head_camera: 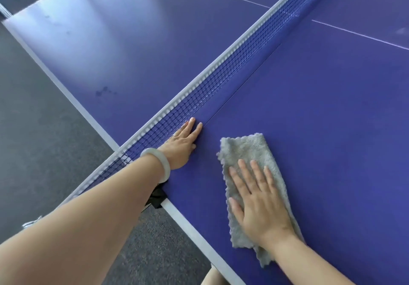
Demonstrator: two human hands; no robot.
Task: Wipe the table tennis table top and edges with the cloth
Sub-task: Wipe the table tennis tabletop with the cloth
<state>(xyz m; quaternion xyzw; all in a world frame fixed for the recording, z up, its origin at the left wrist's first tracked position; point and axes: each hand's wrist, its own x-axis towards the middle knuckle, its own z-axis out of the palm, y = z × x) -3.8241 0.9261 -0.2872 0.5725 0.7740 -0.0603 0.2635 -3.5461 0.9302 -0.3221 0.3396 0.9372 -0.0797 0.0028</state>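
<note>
A blue table tennis table [321,112] with a white border fills the view. A grey fluffy cloth [250,151] lies flat on the near half, close to the side edge. My right hand [259,202] presses on the cloth with straight, spread fingers. My left hand [183,145] rests flat on the table top right beside the net [221,78], fingers straight and pointing along it. A pale bangle sits on my left wrist.
The net with its white top band runs diagonally from lower left to upper right. A black net clamp [158,198] grips the white side edge [190,227]. Dark smudges [103,91] mark the far half. Grey carpet floor [33,129] lies to the left.
</note>
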